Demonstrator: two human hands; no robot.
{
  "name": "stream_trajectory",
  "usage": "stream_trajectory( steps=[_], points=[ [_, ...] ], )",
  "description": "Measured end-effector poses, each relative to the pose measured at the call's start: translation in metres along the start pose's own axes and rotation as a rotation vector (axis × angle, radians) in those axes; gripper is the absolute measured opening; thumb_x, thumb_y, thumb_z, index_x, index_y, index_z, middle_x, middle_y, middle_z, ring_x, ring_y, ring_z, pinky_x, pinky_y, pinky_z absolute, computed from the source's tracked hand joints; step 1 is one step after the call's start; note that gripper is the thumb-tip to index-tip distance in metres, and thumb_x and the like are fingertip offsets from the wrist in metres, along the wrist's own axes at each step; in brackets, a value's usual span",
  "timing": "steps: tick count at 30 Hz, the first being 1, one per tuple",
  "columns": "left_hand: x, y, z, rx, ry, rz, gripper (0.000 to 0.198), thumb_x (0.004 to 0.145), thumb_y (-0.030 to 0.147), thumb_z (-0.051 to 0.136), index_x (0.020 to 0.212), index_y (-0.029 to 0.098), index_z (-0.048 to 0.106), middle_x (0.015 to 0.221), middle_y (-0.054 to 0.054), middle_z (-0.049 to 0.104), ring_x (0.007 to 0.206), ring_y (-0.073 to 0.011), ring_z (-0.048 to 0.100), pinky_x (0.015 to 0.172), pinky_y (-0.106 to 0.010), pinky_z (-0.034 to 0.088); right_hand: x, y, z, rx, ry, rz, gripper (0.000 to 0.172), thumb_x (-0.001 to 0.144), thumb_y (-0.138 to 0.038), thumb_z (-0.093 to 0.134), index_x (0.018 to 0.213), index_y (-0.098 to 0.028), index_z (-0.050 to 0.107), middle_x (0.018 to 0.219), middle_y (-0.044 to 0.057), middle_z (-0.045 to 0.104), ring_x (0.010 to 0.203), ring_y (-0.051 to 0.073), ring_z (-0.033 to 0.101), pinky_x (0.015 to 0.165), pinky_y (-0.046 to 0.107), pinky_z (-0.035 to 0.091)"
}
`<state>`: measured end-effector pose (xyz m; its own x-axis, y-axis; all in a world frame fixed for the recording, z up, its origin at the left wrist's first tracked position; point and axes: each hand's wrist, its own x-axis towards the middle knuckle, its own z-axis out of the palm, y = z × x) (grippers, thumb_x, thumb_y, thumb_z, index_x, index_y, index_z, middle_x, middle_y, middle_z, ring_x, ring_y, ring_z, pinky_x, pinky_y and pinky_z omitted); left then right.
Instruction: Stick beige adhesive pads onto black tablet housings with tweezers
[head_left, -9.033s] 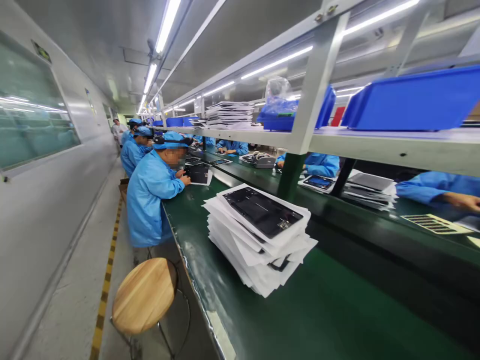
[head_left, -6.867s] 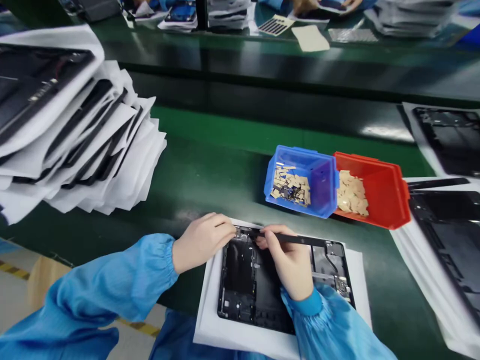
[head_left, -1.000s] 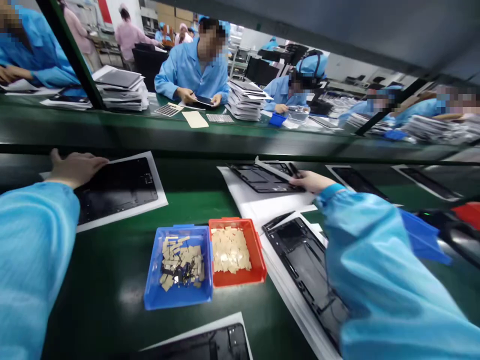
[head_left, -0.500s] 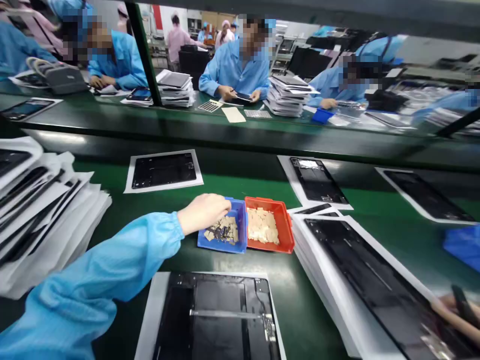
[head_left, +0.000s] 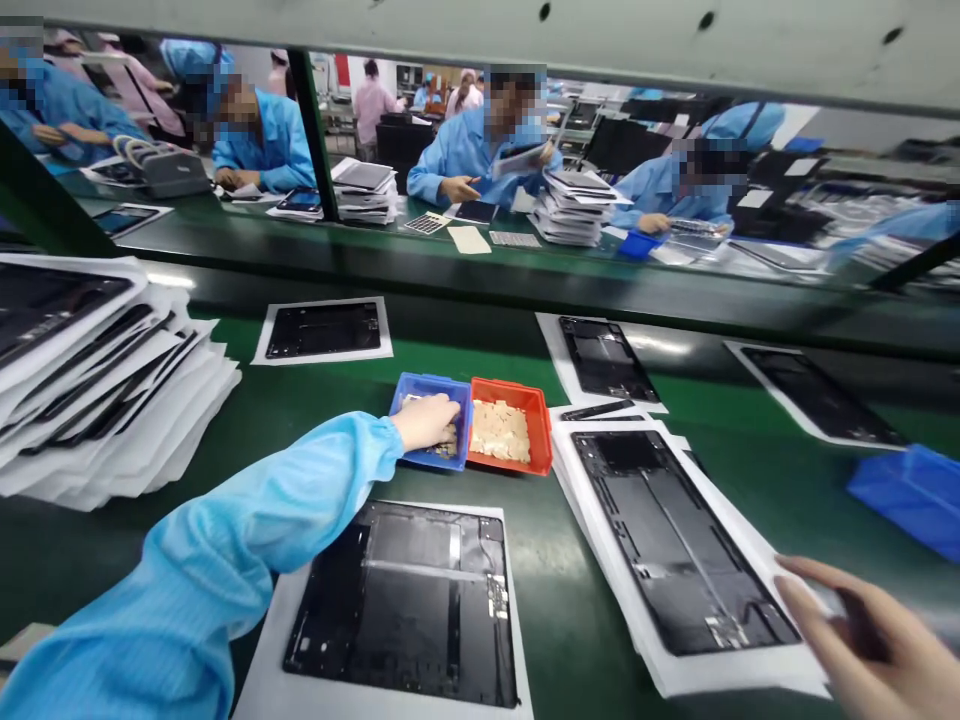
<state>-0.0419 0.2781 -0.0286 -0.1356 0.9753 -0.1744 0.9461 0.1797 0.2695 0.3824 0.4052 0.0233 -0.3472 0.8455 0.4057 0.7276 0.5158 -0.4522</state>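
The small tan pieces [head_left: 444, 450] lie in the blue bin [head_left: 431, 383] beneath the left hand's [head_left: 426, 421] curled fingers; whether these grip any is hidden. They look light, thin, easily bent: best pinched by an edge. Farther right, near a panel [head_left: 679, 550], the right hand's [head_left: 877, 645] fingers are too blurred to tell their grip.

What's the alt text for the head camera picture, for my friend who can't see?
A person's left hand reaches into a blue bin beside a red bin of pale bits. The blurred right hand is near a stack of black panels and paper; more panels lie about the green table, with people in blue beyond.
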Motion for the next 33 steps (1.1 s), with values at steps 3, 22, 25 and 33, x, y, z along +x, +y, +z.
stream_trajectory(
  steps=[3, 22, 25, 33],
  points=[
    [-0.001, -0.002, 0.005, -0.057, -0.011, 0.012, 0.021, 0.083, 0.028, 0.063, 0.095, 0.012, 0.059, 0.101, -0.007, 0.058, 0.090, -0.0183, 0.057, 0.082, -0.038, 0.048, -0.032, -0.057, 0.007, 0.149, -0.149, -0.144, 0.030, 0.078, -0.053, 0.057, 0.089, -0.026, 0.066, 0.088, 0.008, 0.068, 0.071, 0.022, 0.064, 0.065, 0.035, 0.053],
    [-0.068, 0.001, -0.013, -0.943, 0.492, -0.101, 0.022, 0.086, 0.031, 0.047, 0.095, 0.015, 0.059, 0.079, -0.004, 0.063, 0.063, -0.0131, 0.061, 0.057, -0.023, 0.051, 0.003, -0.246, 0.169, 0.739, -0.436, -0.101, 0.025, 0.080, -0.040, 0.056, 0.082, -0.017, 0.066, 0.073, 0.005, 0.066, 0.062, 0.017, 0.058, 0.062, 0.030, 0.046],
    [-0.070, 0.005, -0.012, -1.037, 0.539, -0.097, 0.019, 0.084, 0.033, 0.052, 0.089, 0.016, 0.057, 0.077, -0.003, 0.062, 0.065, -0.0130, 0.061, 0.055, -0.021, 0.049, 0.005, -0.252, 0.181, 0.767, -0.417, -0.068, 0.030, 0.079, -0.042, 0.057, 0.088, -0.016, 0.067, 0.075, 0.006, 0.067, 0.062, 0.018, 0.059, 0.063, 0.031, 0.048],
    [-0.065, 0.017, -0.007, -1.148, 0.542, -0.004, 0.013, 0.081, 0.029, 0.058, 0.085, 0.016, 0.061, 0.084, -0.003, 0.062, 0.078, -0.0136, 0.058, 0.072, -0.024, 0.049, 0.007, -0.248, 0.178, 0.823, -0.382, -0.026, 0.033, 0.079, -0.046, 0.059, 0.085, -0.016, 0.069, 0.083, 0.007, 0.069, 0.072, 0.019, 0.063, 0.068, 0.031, 0.050]
  ],
)
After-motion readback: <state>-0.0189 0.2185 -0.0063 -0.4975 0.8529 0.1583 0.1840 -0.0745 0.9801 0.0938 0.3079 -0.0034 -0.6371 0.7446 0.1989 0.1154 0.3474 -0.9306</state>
